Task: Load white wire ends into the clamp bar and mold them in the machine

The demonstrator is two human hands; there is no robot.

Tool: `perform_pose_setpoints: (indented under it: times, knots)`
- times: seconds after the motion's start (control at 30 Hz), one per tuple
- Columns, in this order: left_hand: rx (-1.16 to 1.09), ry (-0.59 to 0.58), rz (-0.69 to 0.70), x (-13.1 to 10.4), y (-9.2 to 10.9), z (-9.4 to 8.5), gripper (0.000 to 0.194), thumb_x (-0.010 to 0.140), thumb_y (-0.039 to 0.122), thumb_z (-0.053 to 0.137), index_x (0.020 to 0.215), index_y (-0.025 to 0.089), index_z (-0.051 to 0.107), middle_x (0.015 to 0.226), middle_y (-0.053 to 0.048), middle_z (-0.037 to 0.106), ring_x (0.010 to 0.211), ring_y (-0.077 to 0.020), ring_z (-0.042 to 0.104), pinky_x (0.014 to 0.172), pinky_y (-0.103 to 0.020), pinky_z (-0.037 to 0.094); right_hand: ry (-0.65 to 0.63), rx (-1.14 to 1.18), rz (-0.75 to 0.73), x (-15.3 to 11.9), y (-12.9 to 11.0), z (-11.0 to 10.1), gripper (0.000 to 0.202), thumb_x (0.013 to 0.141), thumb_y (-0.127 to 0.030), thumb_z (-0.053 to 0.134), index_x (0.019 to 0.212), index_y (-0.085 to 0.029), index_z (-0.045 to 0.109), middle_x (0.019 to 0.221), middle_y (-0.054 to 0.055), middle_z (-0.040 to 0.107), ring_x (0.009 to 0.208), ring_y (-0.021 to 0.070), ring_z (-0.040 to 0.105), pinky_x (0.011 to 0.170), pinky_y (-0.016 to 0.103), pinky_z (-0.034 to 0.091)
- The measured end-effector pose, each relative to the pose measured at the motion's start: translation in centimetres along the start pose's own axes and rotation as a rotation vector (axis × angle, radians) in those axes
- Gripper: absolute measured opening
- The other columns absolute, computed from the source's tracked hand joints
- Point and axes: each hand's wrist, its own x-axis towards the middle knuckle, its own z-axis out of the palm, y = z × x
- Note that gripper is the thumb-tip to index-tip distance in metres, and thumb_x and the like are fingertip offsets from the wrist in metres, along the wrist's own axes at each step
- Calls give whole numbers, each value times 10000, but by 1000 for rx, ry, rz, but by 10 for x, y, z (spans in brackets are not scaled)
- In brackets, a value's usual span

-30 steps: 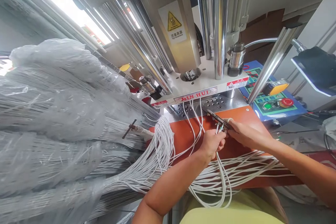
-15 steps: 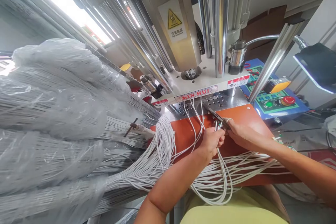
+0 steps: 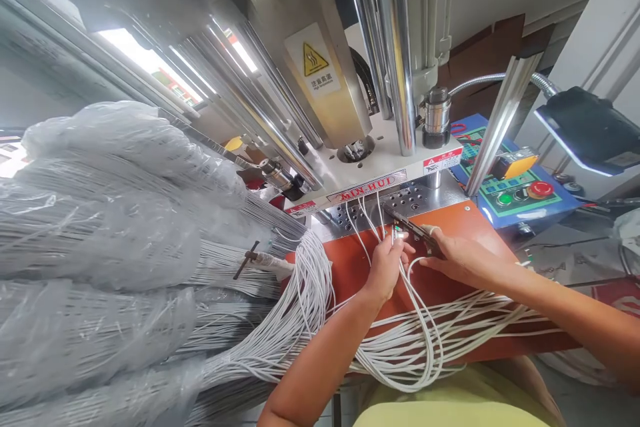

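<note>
My left hand [image 3: 385,270] is closed around a few white cables [image 3: 429,330], whose small green-and-white ends [image 3: 398,233] stick up past the fingers. Just right of it, my right hand [image 3: 453,255] grips a long, dark metal bar-like tool [image 3: 414,227]. The bar's far end lies at the perforated metal plate [image 3: 403,200] of the press. One white cable curves up to the fingertips of my right hand; whether they pinch it, I cannot tell. Three other white cables [image 3: 361,237] run from under the press head down behind my left hand.
The press head [image 3: 370,180] sits low over the plate, with a high-temperature label [image 3: 315,61] above. A thick cable bundle [image 3: 313,267] and plastic-wrapped bundles [image 3: 100,233] fill the left. A blue control box [image 3: 525,193] with a red button stands right of the orange-brown board [image 3: 470,233].
My left hand has moved left and slightly away from the metal bar, carrying the cable ends. My right hand still holds the bar. The whole view has shifted a little.
</note>
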Motion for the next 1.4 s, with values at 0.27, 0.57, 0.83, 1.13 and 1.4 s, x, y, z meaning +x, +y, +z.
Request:
perform_pose_setpoints:
  times: [0.27,0.57,0.83,1.13,1.4]
  knots:
    - [199,95,161,2,6,-8,316,918,494,470,914,186,537,581,42,551,456,-59,347,467,-178,273,-33,11,-20,-3,-3,-6,356,919,-515,445,1122,-223,431,871,76,685,768,258,668,612,316,424]
    - [264,43,221,2,14,-8,292,847,453,606,865,164,638,701,-9,658,460,-54,379,489,-205,310,-56,80,-5,-4,-6,-9,345,921,-497,449,1107,-208,418,960,121,696,849,277,670,660,330,437]
    - [597,-29,298,-1,20,-8,184,887,315,544,943,194,671,742,-19,696,669,-127,578,693,-233,427,-26,70,1,-1,0,-4,344,914,-535,448,1068,-229,413,918,87,689,804,269,676,628,313,420]
    - [450,-50,233,2,12,-4,155,804,311,659,858,168,684,764,-26,708,649,-121,598,651,-221,455,-2,102,7,2,9,3,370,897,-530,479,1112,-234,432,915,74,689,815,266,676,622,302,415]
    - [577,-26,351,3,8,0,106,772,266,698,783,162,719,689,17,666,595,-93,525,594,-197,411,-65,87,41,1,4,-4,418,900,-549,475,1166,-231,424,954,94,680,798,266,664,638,317,426]
